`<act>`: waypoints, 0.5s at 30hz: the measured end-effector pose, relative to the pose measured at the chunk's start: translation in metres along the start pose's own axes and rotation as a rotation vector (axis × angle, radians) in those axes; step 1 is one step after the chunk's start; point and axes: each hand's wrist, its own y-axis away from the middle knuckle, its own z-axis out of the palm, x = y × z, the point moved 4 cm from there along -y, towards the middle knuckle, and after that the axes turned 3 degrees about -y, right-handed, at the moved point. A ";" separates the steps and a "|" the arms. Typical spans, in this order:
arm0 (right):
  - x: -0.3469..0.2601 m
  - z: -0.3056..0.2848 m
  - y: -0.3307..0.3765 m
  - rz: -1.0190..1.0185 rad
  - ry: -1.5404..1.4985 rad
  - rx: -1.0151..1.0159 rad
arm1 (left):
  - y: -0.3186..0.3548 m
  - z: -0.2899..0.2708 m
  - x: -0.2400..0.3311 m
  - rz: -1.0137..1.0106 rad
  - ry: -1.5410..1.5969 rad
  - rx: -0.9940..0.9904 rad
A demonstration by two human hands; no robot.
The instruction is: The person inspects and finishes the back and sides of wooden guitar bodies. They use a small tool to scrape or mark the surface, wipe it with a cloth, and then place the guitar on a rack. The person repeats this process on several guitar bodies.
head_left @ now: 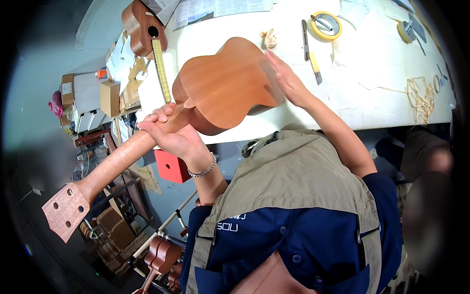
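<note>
A brown wooden ukulele [225,81] is held back side up over the table's near edge. Its neck slants down to the lower left, ending in a headstock [66,210] with several bare peg holes. My left hand [171,137] is closed around the neck close to the heel, a beaded bracelet on that wrist. At the body's far right end, my right hand [289,81] lies against the edge with its fingers stretched out. The ukulele's front faces away and cannot be seen.
On the white table [352,98] lie a yellow tape roll [326,26], a knife with a yellow handle [315,67], a dark slim tool [305,39], crumpled paper [269,38] and tangled string [420,100]. Another ukulele [142,29] rests at the back left. A red block [171,165] sits below the edge.
</note>
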 end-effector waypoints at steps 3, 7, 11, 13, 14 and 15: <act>0.013 0.026 -0.013 0.040 0.035 -0.070 | 0.010 0.006 0.004 0.009 -0.035 0.025; -0.052 0.053 -0.028 -0.112 0.187 -0.148 | 0.017 0.012 0.004 0.050 -0.082 0.038; -0.148 0.076 -0.017 -0.468 0.075 -0.304 | 0.021 0.016 0.005 0.022 -0.085 0.068; -0.147 0.075 -0.009 -0.452 0.085 -0.382 | 0.022 0.019 0.006 0.017 -0.081 0.043; -0.135 0.072 -0.004 -0.409 0.070 -0.365 | 0.022 0.019 0.006 0.017 -0.079 0.033; -0.121 0.068 0.002 -0.366 0.056 -0.348 | 0.021 0.018 0.006 0.013 -0.075 0.031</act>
